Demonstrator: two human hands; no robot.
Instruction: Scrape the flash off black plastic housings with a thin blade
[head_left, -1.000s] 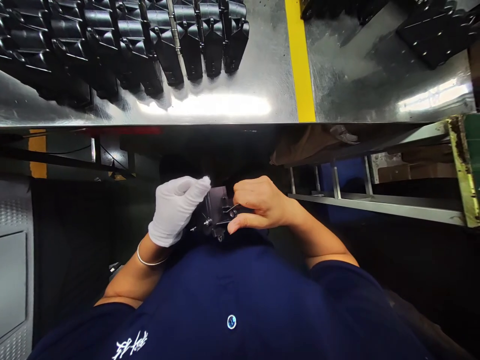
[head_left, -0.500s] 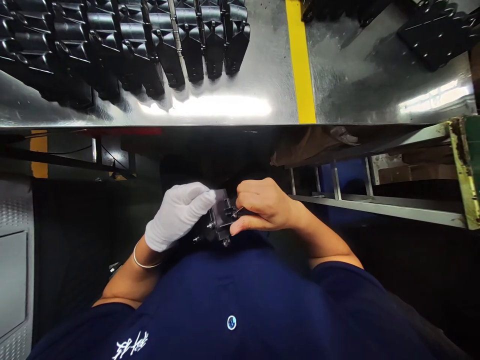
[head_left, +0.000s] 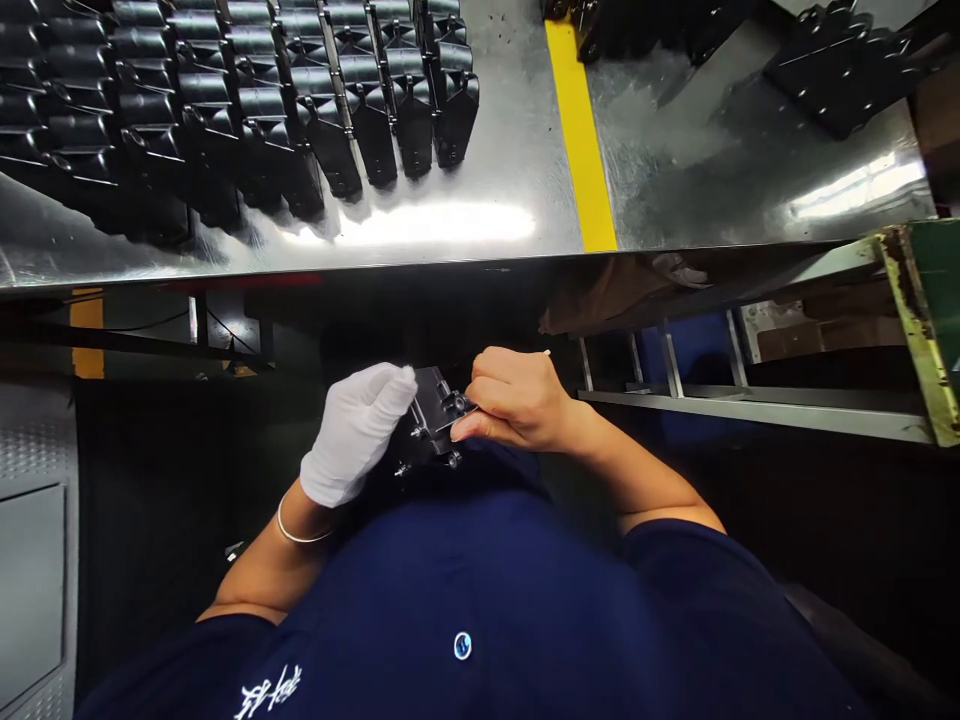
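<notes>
My left hand (head_left: pixel 356 435), in a white fabric glove, grips the left edge of a small black plastic part (head_left: pixel 433 415) with metal screws and fittings. The part is held low, just above my navy shirt (head_left: pixel 465 590). My bare right hand (head_left: pixel 517 400) presses against the part's right side. A thin stick with a white tip (head_left: pixel 545 352) pokes out above its fingers, and its lower end is hidden in the hand. A thin bangle (head_left: pixel 304 530) circles my left wrist.
Beyond my hands, a steel table edge (head_left: pixel 300 268) runs across the view. Rows of black plastic parts (head_left: pixel 300 120) stand on the steel top, with a yellow stripe (head_left: pixel 579 130) to their right. A metal rack (head_left: pixel 750 410) and a green-and-yellow frame (head_left: pixel 919 320) stand at right.
The thin stick now points up and right from my right hand, no longer lying against the part. The part has turned slightly, and the whole view has tilted.
</notes>
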